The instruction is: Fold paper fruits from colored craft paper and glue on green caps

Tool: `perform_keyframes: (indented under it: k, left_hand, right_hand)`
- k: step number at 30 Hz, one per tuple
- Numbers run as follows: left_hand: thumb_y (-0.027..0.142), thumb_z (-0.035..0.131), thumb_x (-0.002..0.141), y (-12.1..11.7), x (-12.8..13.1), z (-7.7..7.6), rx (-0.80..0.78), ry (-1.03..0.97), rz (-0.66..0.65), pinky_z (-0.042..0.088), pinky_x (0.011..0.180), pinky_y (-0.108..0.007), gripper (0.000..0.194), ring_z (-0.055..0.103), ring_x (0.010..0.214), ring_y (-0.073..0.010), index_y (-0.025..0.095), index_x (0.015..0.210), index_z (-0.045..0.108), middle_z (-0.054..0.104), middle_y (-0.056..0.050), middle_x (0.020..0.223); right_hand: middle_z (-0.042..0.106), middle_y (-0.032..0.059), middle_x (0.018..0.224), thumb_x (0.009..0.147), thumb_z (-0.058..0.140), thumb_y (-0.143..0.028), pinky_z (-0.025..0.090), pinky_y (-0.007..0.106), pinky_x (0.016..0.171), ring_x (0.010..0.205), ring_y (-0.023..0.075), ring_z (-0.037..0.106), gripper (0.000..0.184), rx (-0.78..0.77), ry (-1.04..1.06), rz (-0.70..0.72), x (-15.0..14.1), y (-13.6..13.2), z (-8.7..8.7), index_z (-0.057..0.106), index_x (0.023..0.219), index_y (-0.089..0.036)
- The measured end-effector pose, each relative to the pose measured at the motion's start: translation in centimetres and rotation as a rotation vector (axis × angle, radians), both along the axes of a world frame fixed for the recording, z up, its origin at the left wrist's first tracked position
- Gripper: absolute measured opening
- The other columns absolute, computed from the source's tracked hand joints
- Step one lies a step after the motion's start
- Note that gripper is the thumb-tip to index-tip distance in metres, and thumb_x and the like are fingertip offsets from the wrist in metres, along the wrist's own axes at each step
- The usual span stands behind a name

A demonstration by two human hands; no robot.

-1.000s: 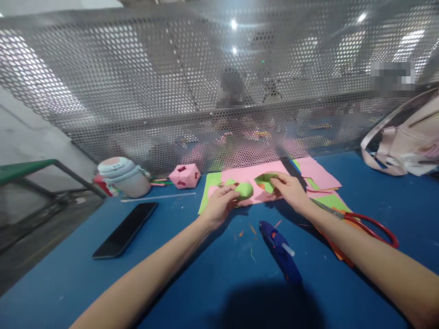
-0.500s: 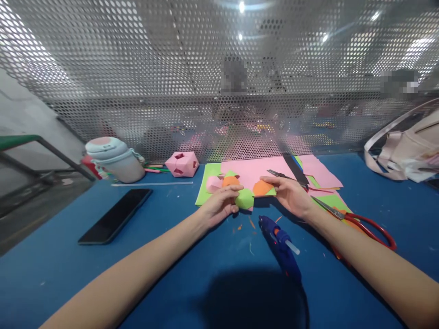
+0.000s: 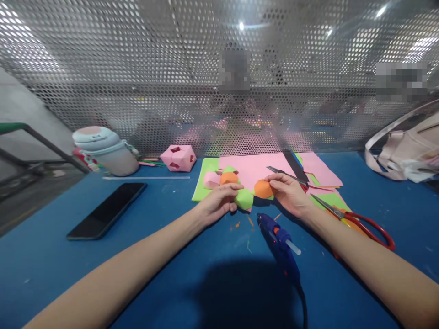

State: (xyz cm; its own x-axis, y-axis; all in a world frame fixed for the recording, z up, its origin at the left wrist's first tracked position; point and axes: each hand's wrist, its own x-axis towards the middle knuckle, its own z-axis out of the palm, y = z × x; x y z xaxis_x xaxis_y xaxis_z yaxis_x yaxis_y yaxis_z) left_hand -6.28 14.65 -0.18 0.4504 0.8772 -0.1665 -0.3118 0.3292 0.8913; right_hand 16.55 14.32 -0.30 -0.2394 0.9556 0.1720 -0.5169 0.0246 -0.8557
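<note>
My left hand (image 3: 221, 201) is closed on a paper piece made of several joined parts: a green part (image 3: 244, 199) at the fingertips, an orange part (image 3: 229, 177) and a pink part (image 3: 211, 179) behind. My right hand (image 3: 288, 192) pinches a separate orange paper piece (image 3: 263, 188) by its right edge. The orange piece is close to the right side of the green part; whether they touch, I cannot tell. Beneath both hands lie pink paper sheets (image 3: 240, 162) and green sheets (image 3: 200, 187). Just in front, a blue glue gun (image 3: 281, 242) rests on the table.
Red-handled scissors (image 3: 363, 221) lie under my right forearm's far side, with a craft knife (image 3: 284, 174) on the sheets. To the left are a phone (image 3: 108, 210), a lidded cup (image 3: 106, 151), a glue stick (image 3: 147, 177) and a folded pink paper ball (image 3: 178, 158). A bag (image 3: 408, 141) stands right.
The orange piece in my right hand has turned so more of its face shows. My left hand keeps its hold on the joined paper piece. The view has shifted slightly.
</note>
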Motion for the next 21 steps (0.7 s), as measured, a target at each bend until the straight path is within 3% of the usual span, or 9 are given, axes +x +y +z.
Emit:
perform_keyframes:
  k: [12, 17, 21]
  left_hand:
    - [0.013, 0.068, 0.069, -0.18, -0.04, 0.1, 0.035, 0.034, -0.035, 0.042, 0.044, -0.019, 0.019, 0.051, 0.049, -0.0064, 0.014, 0.088, 0.066, 0.057, 0.0, 0.069]
    - [0.012, 0.073, 0.065, 0.08, -0.07, -0.26, 0.074, 0.066, -0.043, 0.04, 0.048, -0.018, 0.03, 0.048, 0.051, -0.005, 0.017, 0.094, 0.067, 0.056, 0.003, 0.067]
    - [0.013, 0.074, 0.064, 0.17, -0.22, -0.33, 0.084, 0.086, -0.046, 0.038, 0.049, -0.019, 0.026, 0.048, 0.051, -0.0055, 0.016, 0.088, 0.068, 0.056, 0.003, 0.065]
  right_hand:
    - [0.066, 0.0, 0.092, 0.066, 0.074, -0.017, 0.045, 0.028, 0.081, 0.086, 0.0128, 0.059, 0.019, -0.015, -0.07, -0.032, -0.2, -0.24, 0.26, 0.068, 0.083, -0.021]
    - [0.066, 0.0023, 0.102, 0.064, 0.075, -0.014, 0.043, 0.031, 0.09, 0.098, 0.0148, 0.058, 0.032, -0.092, -0.041, 0.016, -0.19, -0.16, 0.34, 0.067, 0.093, -0.022]
    - [0.068, 0.002, 0.097, 0.061, 0.075, -0.013, 0.043, 0.033, 0.092, 0.091, 0.015, 0.061, 0.03, -0.136, 0.01, -0.017, 0.26, 0.33, 0.52, 0.068, 0.089, -0.021]
